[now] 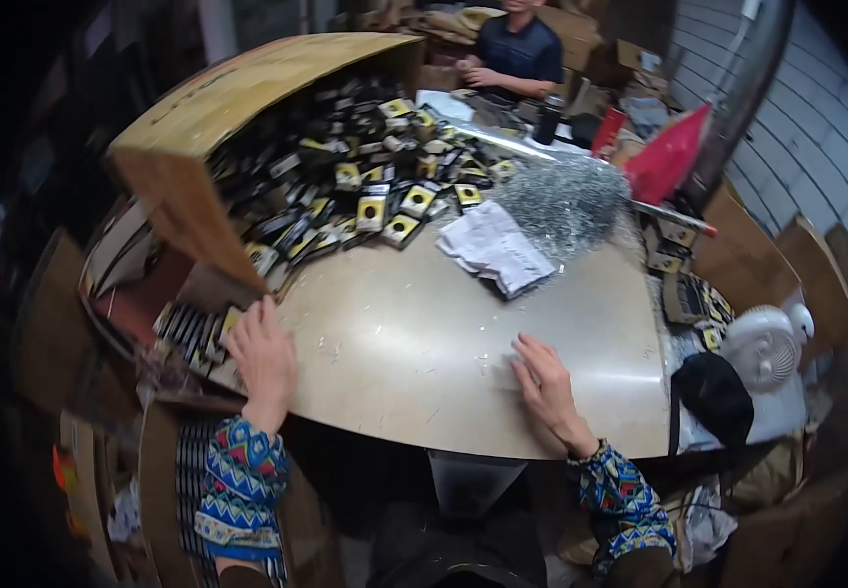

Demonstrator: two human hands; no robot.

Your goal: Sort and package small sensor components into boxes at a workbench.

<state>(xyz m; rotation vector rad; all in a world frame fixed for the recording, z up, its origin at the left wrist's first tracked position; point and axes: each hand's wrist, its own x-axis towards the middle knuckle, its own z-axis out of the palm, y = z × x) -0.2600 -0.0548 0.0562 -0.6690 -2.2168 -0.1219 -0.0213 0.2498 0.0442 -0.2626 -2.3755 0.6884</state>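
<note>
At the table's left edge, my left hand (263, 355) lies with its fingers stretched out, back upward. It is beside a row of small black and yellow boxes (189, 331) standing packed on edge; whether its fingertips touch the end box is hard to see. Over the near right part of the pale tabletop (394, 363), my right hand (545, 388) holds nothing, its fingers apart and slightly bent. Beyond the hands, a large heap of similar small boxes (372, 209) spills from a big cardboard carton (174, 186) lying on its side.
A crumpled white paper bundle (495, 247) lies beside a pile of shiny silver shreds (571, 201). At right are a white fan (763, 345), a black cap (713, 397) and a pink bag (669, 152). A person (517, 54) sits across the table near a dark bottle (548, 120).
</note>
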